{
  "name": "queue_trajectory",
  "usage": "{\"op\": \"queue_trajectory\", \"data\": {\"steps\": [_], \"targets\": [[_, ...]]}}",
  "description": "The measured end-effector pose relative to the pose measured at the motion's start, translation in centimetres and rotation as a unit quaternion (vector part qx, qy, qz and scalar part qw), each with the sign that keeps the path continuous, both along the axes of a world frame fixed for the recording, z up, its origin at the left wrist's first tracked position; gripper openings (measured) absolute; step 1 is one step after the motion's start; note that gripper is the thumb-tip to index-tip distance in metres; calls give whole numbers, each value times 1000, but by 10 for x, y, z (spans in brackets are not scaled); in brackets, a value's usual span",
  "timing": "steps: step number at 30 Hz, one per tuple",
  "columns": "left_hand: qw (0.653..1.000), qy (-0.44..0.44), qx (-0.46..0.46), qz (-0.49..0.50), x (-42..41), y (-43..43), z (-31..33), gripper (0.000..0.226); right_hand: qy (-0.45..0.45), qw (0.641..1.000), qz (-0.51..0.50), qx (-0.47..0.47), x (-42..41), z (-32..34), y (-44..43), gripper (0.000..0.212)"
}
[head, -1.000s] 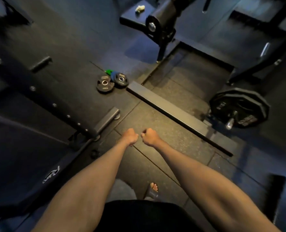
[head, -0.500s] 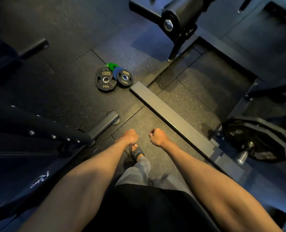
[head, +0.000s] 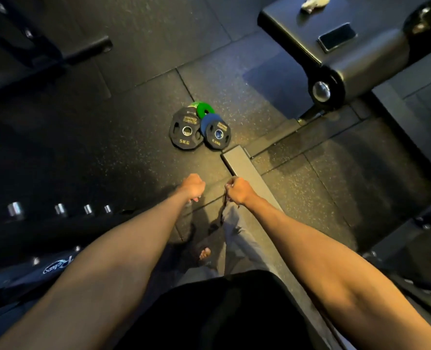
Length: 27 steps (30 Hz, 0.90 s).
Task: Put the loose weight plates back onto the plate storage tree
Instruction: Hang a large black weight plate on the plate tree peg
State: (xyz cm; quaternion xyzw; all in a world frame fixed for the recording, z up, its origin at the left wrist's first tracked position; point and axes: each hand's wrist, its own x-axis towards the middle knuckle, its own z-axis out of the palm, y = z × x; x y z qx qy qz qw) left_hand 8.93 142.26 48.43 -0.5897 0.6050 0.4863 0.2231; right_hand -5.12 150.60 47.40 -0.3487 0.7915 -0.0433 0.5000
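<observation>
Honestly, with my left hand (head: 193,185) and right hand (head: 237,190) both curled into empty fists and the 5 kg plate (head: 185,131) flat on the floor ahead, crowded against the green plate (head: 204,109) and 2.5 kg plate (head: 218,133), I could pinch fingers prying it free.

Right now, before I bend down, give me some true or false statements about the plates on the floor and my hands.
1. The 5KG plate lies flat on the floor. True.
2. The green plate is the biggest one there. False: the green plate is the smallest.
3. The left hand grips the 2.5KG plate. False: the left hand and the right hand are curled fists, both clear of the 2.5KG plate.
4. A phone lies on the bench pad. True.
</observation>
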Motion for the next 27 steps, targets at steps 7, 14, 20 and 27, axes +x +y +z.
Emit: {"op": "queue_trajectory", "data": {"steps": [7, 14, 20, 27], "targets": [[996, 8, -9, 89, -68, -133, -51, 26, -53, 998, -16, -22, -58, -55, -151, 27], [987, 4, -4, 160, -71, -233, -162, 20, -94, 995, -30, 2, -63, -169, -260, 23], [980, -25, 27, 195, -40, -298, -306, 21, -126, 982, -125, 58, -43, -318, -312, 17], [980, -53, -2, 191, -10, -355, -470, 20, -136, 951, -252, 115, -13, -488, -357, 19]]}}
